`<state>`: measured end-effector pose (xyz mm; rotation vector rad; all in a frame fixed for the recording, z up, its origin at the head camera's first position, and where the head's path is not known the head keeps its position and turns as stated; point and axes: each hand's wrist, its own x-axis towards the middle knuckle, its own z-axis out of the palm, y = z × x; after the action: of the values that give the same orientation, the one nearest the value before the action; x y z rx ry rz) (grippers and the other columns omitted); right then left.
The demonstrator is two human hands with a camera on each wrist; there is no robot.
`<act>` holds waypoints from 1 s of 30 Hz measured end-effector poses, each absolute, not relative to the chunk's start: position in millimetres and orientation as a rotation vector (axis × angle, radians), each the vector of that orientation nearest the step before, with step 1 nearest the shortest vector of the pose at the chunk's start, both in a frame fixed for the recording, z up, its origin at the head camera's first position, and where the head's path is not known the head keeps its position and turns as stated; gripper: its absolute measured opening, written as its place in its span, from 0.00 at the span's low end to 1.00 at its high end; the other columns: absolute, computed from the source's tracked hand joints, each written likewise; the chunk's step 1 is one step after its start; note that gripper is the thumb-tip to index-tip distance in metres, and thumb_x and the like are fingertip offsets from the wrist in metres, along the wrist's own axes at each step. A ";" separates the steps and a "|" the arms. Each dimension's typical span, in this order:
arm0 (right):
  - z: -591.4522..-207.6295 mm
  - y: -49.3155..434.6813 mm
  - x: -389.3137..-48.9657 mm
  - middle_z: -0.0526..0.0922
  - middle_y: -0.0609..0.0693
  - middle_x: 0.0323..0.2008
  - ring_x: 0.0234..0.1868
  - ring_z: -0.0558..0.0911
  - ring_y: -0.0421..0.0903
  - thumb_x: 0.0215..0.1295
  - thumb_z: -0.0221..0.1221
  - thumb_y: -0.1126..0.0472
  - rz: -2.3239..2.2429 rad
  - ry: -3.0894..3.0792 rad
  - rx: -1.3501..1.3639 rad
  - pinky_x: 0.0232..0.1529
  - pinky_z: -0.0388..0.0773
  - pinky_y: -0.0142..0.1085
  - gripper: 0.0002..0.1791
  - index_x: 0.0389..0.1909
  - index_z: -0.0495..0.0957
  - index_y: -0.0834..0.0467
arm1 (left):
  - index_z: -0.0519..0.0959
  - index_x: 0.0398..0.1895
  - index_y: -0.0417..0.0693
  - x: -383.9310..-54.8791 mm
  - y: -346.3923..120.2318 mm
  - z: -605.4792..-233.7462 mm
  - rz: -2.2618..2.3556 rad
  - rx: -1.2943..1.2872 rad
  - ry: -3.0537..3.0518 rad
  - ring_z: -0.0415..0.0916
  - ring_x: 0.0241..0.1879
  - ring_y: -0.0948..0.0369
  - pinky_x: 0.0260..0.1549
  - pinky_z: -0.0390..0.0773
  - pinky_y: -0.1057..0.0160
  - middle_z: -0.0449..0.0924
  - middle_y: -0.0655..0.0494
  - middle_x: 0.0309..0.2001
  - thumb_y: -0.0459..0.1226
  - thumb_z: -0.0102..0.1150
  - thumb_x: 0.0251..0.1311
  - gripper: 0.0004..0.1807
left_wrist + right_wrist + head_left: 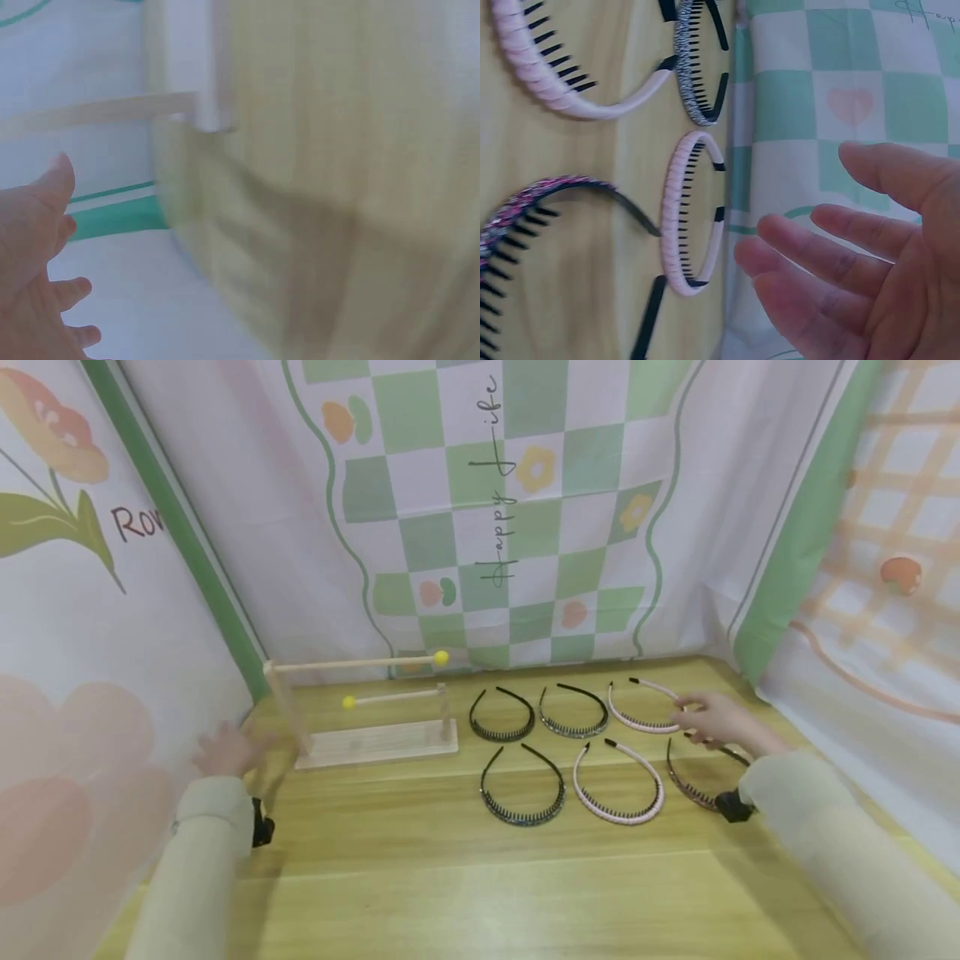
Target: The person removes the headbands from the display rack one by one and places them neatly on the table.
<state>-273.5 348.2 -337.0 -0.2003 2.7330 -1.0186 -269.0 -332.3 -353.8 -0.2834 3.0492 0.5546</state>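
Note:
My right hand (pixel 712 720) hovers over the right end of the back row, close to a pink headband (pixel 637 725); in the right wrist view its fingers (pixel 832 262) are spread and hold nothing. Below that hand lies a headband with reddish glitter (pixel 690 789), partly hidden by the wrist. Another pink headband (pixel 622 818) and a dark glittery headband (pixel 522 819) lie in the front row. Two more dark headbands (pixel 501 733) (pixel 573 730) are in the back row. My left hand (pixel 231 750), fingers apart, hangs left of a wooden rack (pixel 375 743), touching nothing.
The rack has two horizontal rods with yellow ball ends (pixel 441 657), one higher than the other. Printed curtains (pixel 495 510) hang behind and on both sides of the wooden table (pixel 450 893). Bare table top shows in front of the headbands.

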 end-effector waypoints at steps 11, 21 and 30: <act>-294.7 314.0 -292.1 0.60 0.76 0.58 0.55 0.64 0.71 0.63 0.50 0.38 -0.792 2.929 -0.244 0.50 0.67 0.59 0.46 0.64 0.52 0.74 | 0.46 0.69 0.38 -274.8 -335.2 -293.0 0.505 -0.330 3.200 0.27 0.58 0.22 0.50 0.32 0.25 0.34 0.22 0.64 0.61 0.30 0.65 0.41; -265.3 279.9 -317.9 0.49 0.74 0.64 0.62 0.51 0.71 0.65 0.49 0.41 -0.755 2.996 -0.313 0.59 0.49 0.62 0.46 0.67 0.44 0.73 | 0.40 0.69 0.36 -286.1 -299.2 -240.4 0.376 -0.286 3.234 0.28 0.58 0.22 0.50 0.37 0.25 0.26 0.23 0.65 0.65 0.28 0.62 0.48; -244.0 243.0 -332.7 0.47 0.72 0.66 0.65 0.46 0.68 0.65 0.48 0.40 -0.605 3.155 -0.334 0.61 0.43 0.62 0.45 0.68 0.46 0.69 | 0.32 0.69 0.36 -301.2 -239.9 -222.0 0.602 -0.272 3.132 0.15 0.61 0.32 0.52 0.25 0.30 0.17 0.31 0.66 0.68 0.29 0.58 0.53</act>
<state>-332.7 243.0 -244.0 -0.3343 3.1552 -0.6052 -301.2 -239.9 -222.0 -0.2724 3.1323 0.6017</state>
